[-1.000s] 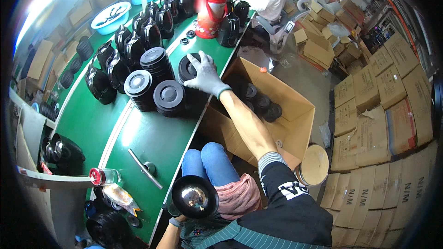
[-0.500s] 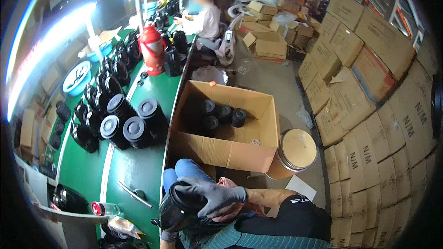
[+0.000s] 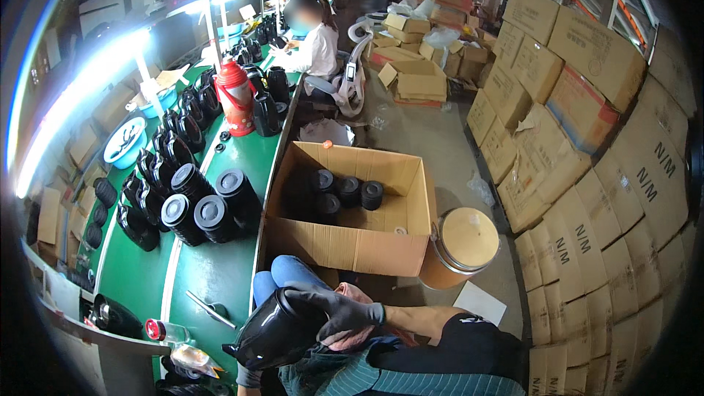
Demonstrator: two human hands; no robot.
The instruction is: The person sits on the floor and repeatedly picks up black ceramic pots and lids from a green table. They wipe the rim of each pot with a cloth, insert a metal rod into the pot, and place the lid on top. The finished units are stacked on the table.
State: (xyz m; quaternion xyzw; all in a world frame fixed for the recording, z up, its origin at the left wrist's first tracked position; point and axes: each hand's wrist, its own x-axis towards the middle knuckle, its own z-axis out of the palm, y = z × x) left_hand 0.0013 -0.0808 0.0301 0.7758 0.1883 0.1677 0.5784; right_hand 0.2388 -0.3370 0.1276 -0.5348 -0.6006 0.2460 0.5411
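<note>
A glossy black jug (image 3: 275, 334) lies tilted over my lap, its pointed spout end toward the lower left. My right hand (image 3: 337, 312), in a grey glove, is closed round its upper right end. A pink cloth (image 3: 356, 295) shows beside and beneath that hand. At the lower edge, my left hand (image 3: 249, 378), also gloved in grey, is by the jug's lower end; its fingers are mostly hidden behind the jug. A metal T-shaped tool (image 3: 209, 309) lies on the green bench (image 3: 220, 268) to the left of the jug.
Stacked black lids (image 3: 210, 213) and rows of black jugs (image 3: 176, 150) stand on the bench by a red flask (image 3: 235, 99). An open carton (image 3: 345, 246) holds several black cylinders, with a round drum (image 3: 469, 242) beside it. Stacked cartons (image 3: 572, 242) line the right; a co-worker (image 3: 315, 48) sits farther along.
The jug has tipped over in my hands, so that more of its glossy side shows. My right hand has shifted slightly left with it. The whole view has also shifted a little.
</note>
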